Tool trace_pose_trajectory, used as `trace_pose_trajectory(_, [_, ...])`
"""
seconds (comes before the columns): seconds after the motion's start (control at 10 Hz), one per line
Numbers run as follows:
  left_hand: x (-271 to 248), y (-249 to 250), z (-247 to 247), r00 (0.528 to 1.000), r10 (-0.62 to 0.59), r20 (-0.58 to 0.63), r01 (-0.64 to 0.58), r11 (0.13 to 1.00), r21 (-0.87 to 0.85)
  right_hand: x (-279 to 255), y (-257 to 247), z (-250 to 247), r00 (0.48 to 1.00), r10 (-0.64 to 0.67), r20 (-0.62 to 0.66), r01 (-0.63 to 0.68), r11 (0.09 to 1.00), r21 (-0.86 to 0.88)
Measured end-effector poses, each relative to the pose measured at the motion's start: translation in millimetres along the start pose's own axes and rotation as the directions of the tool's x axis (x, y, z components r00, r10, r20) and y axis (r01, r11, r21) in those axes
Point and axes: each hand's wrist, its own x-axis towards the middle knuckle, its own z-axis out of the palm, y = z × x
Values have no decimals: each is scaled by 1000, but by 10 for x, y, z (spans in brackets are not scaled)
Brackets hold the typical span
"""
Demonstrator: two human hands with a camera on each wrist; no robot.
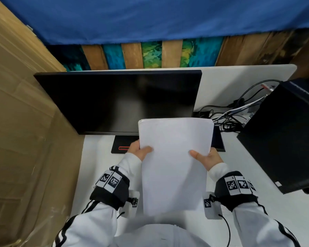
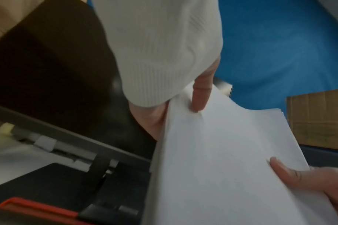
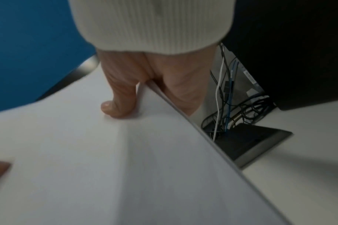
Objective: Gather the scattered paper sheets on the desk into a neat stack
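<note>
A stack of white paper sheets [image 1: 175,157] stands upright and slightly tilted above the white desk [image 1: 96,166], its lower edge near my body. My left hand [image 1: 141,148] grips the stack's left edge, thumb on the front and fingers behind. My right hand [image 1: 206,155] grips the right edge the same way. In the left wrist view my left thumb [image 2: 200,97] presses the sheets [image 2: 221,159]. The right wrist view has my right thumb [image 3: 120,99] on the paper [image 3: 125,167]. The sheet edges look roughly flush.
A dark monitor [image 1: 118,102] on a black base [image 1: 122,146] stands just behind the stack. At the right are a black computer tower [image 1: 282,136] and tangled cables [image 1: 227,114]. Cardboard [image 1: 21,122] walls the left side.
</note>
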Motion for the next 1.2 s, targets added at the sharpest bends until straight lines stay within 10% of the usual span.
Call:
trace_pose_trajectory(0.5, [150,-1214,30,916,-392,-89,388,805,449,19,704,324,910,414,28,-365,831,-419])
trace_pose_trajectory(0.9, [135,-1373,49,875,-467,-129,391,524,757,139,1033,260,918,393,54,-282,742,-608])
trace_pose_trajectory(1.2, [72,-1485,-272,834,-549,-57,408,545,733,48,796,98,952,301,52,-222,798,-560])
